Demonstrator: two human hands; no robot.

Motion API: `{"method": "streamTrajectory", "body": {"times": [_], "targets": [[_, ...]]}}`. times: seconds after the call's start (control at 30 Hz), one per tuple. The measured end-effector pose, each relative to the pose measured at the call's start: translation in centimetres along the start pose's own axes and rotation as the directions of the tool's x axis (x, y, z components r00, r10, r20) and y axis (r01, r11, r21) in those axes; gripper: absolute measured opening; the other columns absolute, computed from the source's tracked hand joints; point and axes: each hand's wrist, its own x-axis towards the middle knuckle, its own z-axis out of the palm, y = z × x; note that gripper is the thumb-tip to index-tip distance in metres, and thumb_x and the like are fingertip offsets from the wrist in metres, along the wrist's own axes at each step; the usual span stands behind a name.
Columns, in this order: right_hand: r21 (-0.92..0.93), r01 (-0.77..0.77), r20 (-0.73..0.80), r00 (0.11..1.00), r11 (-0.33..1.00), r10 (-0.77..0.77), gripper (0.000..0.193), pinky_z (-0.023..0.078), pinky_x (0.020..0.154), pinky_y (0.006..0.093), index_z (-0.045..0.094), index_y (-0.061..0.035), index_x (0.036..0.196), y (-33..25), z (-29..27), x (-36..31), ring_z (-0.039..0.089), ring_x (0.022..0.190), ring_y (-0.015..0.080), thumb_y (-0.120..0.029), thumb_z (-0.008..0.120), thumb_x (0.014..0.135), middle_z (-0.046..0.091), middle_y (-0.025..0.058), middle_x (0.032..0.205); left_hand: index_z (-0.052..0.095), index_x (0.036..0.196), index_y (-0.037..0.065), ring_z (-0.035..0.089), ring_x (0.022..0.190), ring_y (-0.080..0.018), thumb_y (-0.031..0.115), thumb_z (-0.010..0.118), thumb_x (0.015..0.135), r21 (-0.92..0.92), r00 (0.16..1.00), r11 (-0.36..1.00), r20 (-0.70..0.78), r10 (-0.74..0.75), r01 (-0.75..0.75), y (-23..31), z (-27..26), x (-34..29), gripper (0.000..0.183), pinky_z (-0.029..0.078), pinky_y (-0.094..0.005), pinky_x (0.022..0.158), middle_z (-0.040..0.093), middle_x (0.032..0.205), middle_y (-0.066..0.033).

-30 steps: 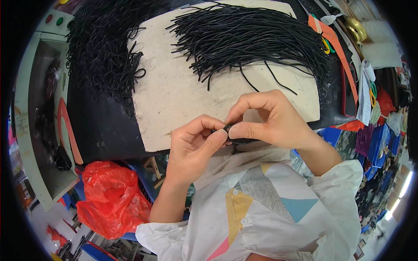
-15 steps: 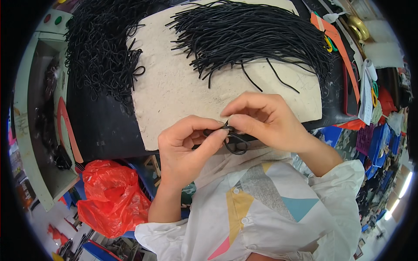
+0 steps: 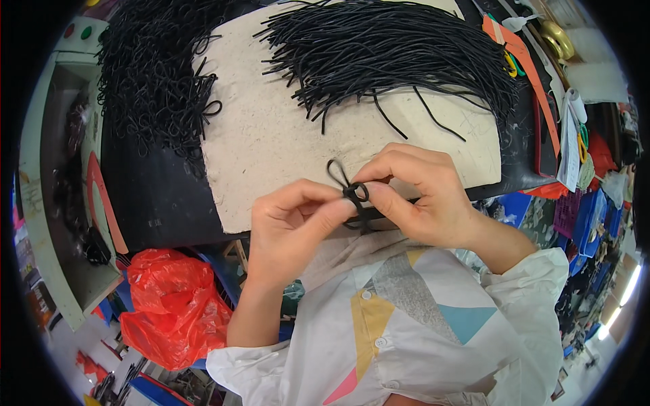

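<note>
A thin black cord (image 3: 336,173) is looped and crossed on itself between my two hands, above the near edge of the pale board. One loop stands up past the fingertips, and a smaller ring shows at the crossing. My left hand (image 3: 291,220) pinches the crossing from the left, thumb against index finger. From the right, my right hand (image 3: 420,193) pinches the cord by the small ring. The cord's lower part hangs toward my shirt, partly hidden by fingers. Farther off, a bundle of straight black cords (image 3: 399,57) lies across the board.
A heap of looped black cords (image 3: 159,81) lies at the far left, partly over the pale board (image 3: 264,135). A red plastic bag (image 3: 179,304) sits at lower left beside a drawer-like tray (image 3: 54,203). Scissors (image 3: 512,64) and an orange strip (image 3: 535,81) lie at the right.
A cord loop now stands up beyond my fingertips, and a small ring has appeared at the crossing. The larger loop that hung below has drawn in. Both hands stay nearly in place.
</note>
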Motion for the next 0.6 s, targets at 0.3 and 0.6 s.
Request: {"method": "streamTrajectory", "body": {"times": [0.3,0.6], "targets": [[0.034,-0.07,-0.037,0.997,0.997,0.072,0.016,0.044,0.054,0.0236,0.061,0.0006,0.088,1.3,0.1,-0.8,0.057,0.061,0.0143,-0.008,0.063,0.075,0.06,0.0087,0.073,0.062,0.086,-0.005,0.061,0.063,-0.0147,-0.002,0.062,0.076,-0.062,0.978,0.998,-0.21,0.015,-0.028,0.7,1.0,-0.1,0.01,0.048,-0.0218,0.057,0.064,0.079,-0.0119],[0.318,-0.28,0.052,0.959,0.906,0.278,0.018,0.044,0.056,0.0194,0.062,0.0001,0.092,0.3,-0.9,0.8,0.055,0.063,0.0066,-0.008,0.063,0.076,0.061,0.0029,0.073,0.062,0.087,-0.006,0.063,0.065,-0.0173,-0.009,0.06,0.073,0.52,0.864,0.726,0.05,0.5,-0.45,0.4,0.9,-0.2,0.015,0.05,-0.0217,0.058,0.063,0.075,-0.0139]]}}
